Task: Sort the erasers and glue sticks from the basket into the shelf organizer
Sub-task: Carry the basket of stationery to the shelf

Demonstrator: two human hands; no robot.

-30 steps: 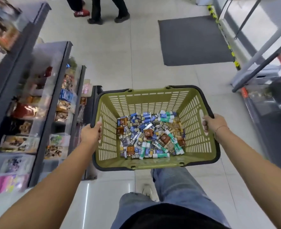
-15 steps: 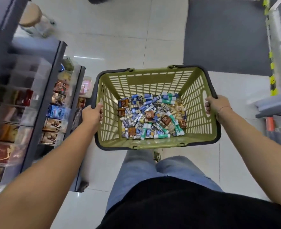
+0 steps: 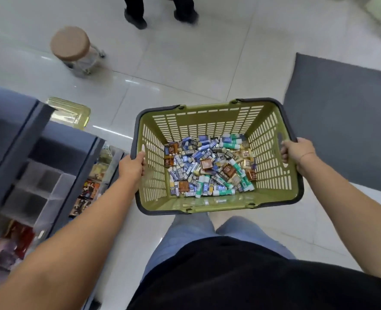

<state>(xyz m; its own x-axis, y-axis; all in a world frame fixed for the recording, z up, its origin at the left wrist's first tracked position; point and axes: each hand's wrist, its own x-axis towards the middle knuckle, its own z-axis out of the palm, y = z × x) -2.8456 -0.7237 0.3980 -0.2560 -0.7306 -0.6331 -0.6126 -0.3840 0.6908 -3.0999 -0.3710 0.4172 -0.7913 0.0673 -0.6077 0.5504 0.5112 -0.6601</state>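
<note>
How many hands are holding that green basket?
2: the left hand grips the basket by its left rim, the right hand by its right rim.

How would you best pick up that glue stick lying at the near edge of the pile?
Probably pinch the glue stick across its barrel from above: it lies flat and crosswise, with bare basket floor on its near side leaving finger room.

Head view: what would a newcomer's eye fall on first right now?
The olive-green basket, mid-frame, held at each side by the left hand and right hand. Its floor is heaped with small erasers and glue sticks. Upper left stands a tan-topped stool; a grey mat lies on the floor at right.
</note>
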